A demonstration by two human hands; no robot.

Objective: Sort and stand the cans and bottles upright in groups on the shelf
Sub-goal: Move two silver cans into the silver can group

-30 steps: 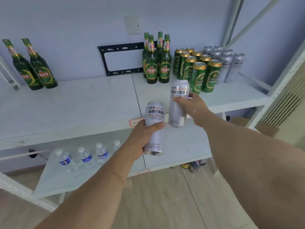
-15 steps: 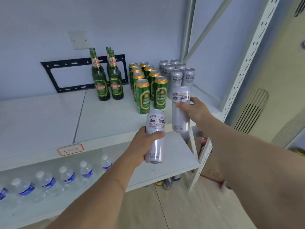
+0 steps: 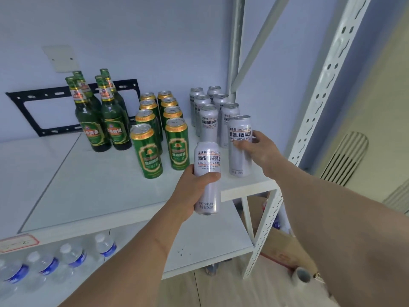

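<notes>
The white shelf (image 3: 99,185) carries green bottles (image 3: 104,120), green cans (image 3: 155,134) and silver cans (image 3: 210,111) grouped toward its right rear corner. The right hand (image 3: 263,151) grips one upright silver can (image 3: 240,147) at the shelf's right front corner. The left hand (image 3: 194,189) has its fingers (image 3: 211,176) wrapped round another silver can (image 3: 207,173) at the front edge.

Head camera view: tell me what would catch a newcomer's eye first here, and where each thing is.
Two silver cans stand out in the middle: the left hand holds one silver can in front of the shelf edge, while the right hand holds another silver can upright near the shelf's right front corner. Behind them on the shelf stand tidy groups: green bottles on the left, green cans in the centre, silver cans on the right.
</notes>
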